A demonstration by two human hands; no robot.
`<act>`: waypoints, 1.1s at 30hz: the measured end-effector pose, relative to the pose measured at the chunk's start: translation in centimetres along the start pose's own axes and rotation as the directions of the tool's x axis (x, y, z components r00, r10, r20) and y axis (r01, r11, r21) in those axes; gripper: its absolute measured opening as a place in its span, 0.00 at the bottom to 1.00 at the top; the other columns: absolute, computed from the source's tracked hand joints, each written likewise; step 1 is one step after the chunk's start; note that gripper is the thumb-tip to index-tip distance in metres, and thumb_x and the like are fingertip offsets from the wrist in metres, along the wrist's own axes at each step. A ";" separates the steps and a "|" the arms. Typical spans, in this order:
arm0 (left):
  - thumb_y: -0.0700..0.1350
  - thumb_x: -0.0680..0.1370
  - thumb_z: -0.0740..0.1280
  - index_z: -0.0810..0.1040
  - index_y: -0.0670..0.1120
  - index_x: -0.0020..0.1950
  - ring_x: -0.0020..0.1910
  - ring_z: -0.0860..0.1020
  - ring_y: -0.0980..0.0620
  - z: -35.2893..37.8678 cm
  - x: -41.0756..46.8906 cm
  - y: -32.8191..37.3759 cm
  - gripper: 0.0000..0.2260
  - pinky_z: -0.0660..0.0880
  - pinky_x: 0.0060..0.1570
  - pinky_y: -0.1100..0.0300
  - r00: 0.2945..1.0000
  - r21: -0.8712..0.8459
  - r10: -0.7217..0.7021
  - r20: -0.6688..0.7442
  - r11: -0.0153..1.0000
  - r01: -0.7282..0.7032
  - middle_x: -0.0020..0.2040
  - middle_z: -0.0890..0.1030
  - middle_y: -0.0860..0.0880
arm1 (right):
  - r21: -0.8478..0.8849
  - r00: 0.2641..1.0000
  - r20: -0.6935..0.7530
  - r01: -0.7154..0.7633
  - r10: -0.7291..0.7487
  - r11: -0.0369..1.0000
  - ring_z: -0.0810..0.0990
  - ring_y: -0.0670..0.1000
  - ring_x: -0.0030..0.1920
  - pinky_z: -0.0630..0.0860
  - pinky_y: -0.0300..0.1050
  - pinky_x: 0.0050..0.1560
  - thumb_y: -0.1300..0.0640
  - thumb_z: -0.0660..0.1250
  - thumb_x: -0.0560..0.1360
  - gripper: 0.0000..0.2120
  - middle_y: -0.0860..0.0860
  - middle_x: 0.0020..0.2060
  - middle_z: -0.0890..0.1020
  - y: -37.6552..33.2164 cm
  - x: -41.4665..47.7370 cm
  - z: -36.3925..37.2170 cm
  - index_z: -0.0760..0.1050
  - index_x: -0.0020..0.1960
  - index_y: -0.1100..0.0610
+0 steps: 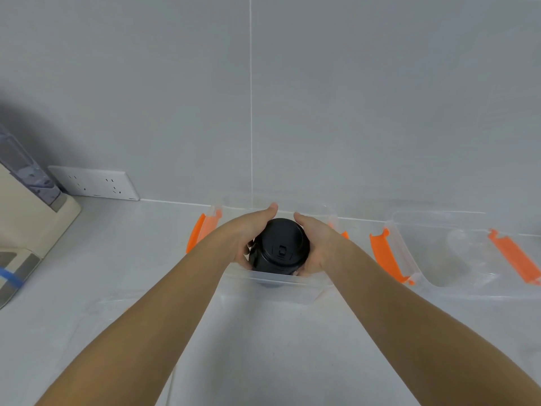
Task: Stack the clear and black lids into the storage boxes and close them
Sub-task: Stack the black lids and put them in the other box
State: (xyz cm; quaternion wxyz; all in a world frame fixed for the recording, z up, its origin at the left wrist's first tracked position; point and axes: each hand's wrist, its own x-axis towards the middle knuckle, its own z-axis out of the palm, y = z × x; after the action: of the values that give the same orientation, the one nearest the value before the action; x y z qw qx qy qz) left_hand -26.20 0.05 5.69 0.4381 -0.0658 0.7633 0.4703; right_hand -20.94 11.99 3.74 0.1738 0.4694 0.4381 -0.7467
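Your worktop (146, 259) is a pale grey, smooth surface that meets a wall of large grey tiles (380, 98), with one white grout line running straight up behind your hands. A white double socket plate (96, 183) sits low on the wall toward the worktop's back left. A beige appliance (29, 218) stands at the left edge, with a translucent greyish part rising from it and a blue strip near its lower end.

Two clear storage boxes stand along the back edge, against the wall. The first box (278, 284) is directly ahead of you, with an orange latch (199, 232) hanging open at its left end. The second box (456, 259) stands just beside it to the right, open, with orange latches (386, 256) at both ends; what lies inside it is too faint to tell.

Your left hand (248, 235) and right hand (316, 241) are closed around a stack of black lids (281, 247), one palm on each side, fingers curled round the far edge. The stack sits within the first box, its lower part behind the near clear wall. Both forearms are bare.
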 end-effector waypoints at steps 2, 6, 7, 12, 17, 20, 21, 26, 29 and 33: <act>0.66 0.75 0.56 0.70 0.48 0.65 0.68 0.65 0.39 0.0 0.0 -0.2 0.28 0.69 0.58 0.40 1.000 0.032 -0.002 -0.021 0.999 0.003 0.70 0.67 0.42 | -0.050 0.999 -0.034 0.034 -0.035 0.998 0.80 0.58 0.42 0.75 0.54 0.49 0.39 0.62 0.73 0.21 0.58 0.40 0.81 0.0 0.0 0.1 0.76 0.44 0.58; 0.65 0.76 0.56 0.70 0.49 0.67 0.73 0.61 0.41 0.0 0.7 -1.0 0.27 0.68 0.59 0.45 1.000 0.020 -0.017 0.014 1.000 0.016 0.72 0.66 0.44 | -0.151 0.996 0.017 0.086 -0.084 0.985 0.80 0.58 0.40 0.74 0.55 0.48 0.43 0.69 0.68 0.18 0.58 0.34 0.81 -0.2 -0.4 -0.4 0.74 0.40 0.60; 0.65 0.76 0.57 0.72 0.50 0.64 0.69 0.66 0.42 0.1 0.8 -1.1 0.25 0.70 0.53 0.48 0.999 -0.001 -0.016 0.031 1.000 0.016 0.68 0.70 0.44 | -0.165 0.995 0.055 0.095 -0.087 0.982 0.80 0.58 0.41 0.75 0.53 0.44 0.46 0.70 0.68 0.16 0.57 0.35 0.82 -0.3 -0.4 -0.5 0.76 0.41 0.60; 0.60 0.79 0.55 0.75 0.49 0.46 0.41 0.76 0.49 0.2 1.3 -1.1 0.17 0.72 0.33 0.55 1.000 -0.113 -0.011 0.023 0.994 0.014 0.45 0.78 0.49 | -0.210 0.973 0.107 0.223 -0.204 0.952 0.81 0.54 0.38 0.76 0.43 0.34 0.54 0.66 0.73 0.06 0.54 0.40 0.82 0.2 0.4 0.2 0.77 0.42 0.57; 0.52 0.80 0.56 0.76 0.45 0.58 0.52 0.77 0.44 -0.1 1.6 -1.1 0.16 0.74 0.51 0.46 0.999 -0.252 -0.049 0.011 0.966 0.050 0.56 0.80 0.44 | -0.201 0.945 0.081 0.327 -0.317 0.923 0.81 0.54 0.41 0.77 0.46 0.43 0.52 0.67 0.72 0.07 0.54 0.40 0.83 0.5 0.9 0.7 0.78 0.42 0.56; 0.48 0.79 0.55 0.75 0.43 0.64 0.63 0.74 0.43 -0.3 1.4 -1.0 0.18 0.72 0.53 0.45 0.997 -0.301 -0.082 -0.001 0.950 0.078 0.64 0.76 0.42 | -0.159 0.953 0.064 0.303 -0.296 0.940 0.82 0.51 0.38 0.76 0.44 0.37 0.45 0.68 0.71 0.12 0.51 0.32 0.85 0.7 1.0 0.5 0.78 0.40 0.55; 0.50 0.79 0.55 0.75 0.43 0.63 0.62 0.74 0.43 -0.3 1.3 -1.0 0.19 0.72 0.52 0.45 0.996 -0.321 -0.088 0.005 0.943 0.085 0.64 0.77 0.42 | -0.142 0.960 0.060 0.281 -0.275 0.949 0.83 0.51 0.37 0.76 0.43 0.35 0.44 0.68 0.70 0.14 0.50 0.30 0.85 0.8 1.0 0.6 0.78 0.40 0.55; 0.66 0.76 0.53 0.77 0.42 0.50 0.39 0.80 0.46 0.2 0.5 -0.6 0.29 0.72 0.31 0.53 0.991 -0.363 -0.103 0.089 0.923 0.129 0.45 0.82 0.44 | -0.121 0.979 0.026 0.205 -0.203 0.971 0.82 0.52 0.38 0.74 0.44 0.32 0.39 0.65 0.70 0.19 0.51 0.33 0.85 0.8 0.9 1.0 0.78 0.43 0.55; 0.68 0.74 0.54 0.73 0.40 0.59 0.40 0.77 0.46 -0.3 0.5 -0.7 0.33 0.70 0.30 0.51 0.992 -0.382 -0.116 0.059 0.915 0.130 0.50 0.79 0.44 | -0.094 0.985 0.002 0.171 -0.172 0.981 0.82 0.51 0.36 0.72 0.44 0.30 0.38 0.64 0.70 0.20 0.51 0.31 0.84 0.7 0.8 0.6 0.78 0.43 0.56; 0.69 0.73 0.54 0.75 0.41 0.62 0.41 0.80 0.46 0.0 0.3 -0.7 0.35 0.73 0.29 0.53 0.991 -0.353 -0.103 0.087 0.927 0.127 0.49 0.82 0.44 | -0.077 0.988 0.000 0.154 -0.155 0.985 0.82 0.53 0.39 0.74 0.45 0.33 0.38 0.64 0.71 0.20 0.53 0.38 0.84 1.0 0.8 0.7 0.78 0.44 0.56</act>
State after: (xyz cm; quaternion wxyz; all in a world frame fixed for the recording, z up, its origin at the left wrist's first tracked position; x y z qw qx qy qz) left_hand -26.06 -0.27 5.01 0.4710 -0.1730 0.6447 0.5766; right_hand -21.03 11.03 2.72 0.1319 0.4292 0.5019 -0.7392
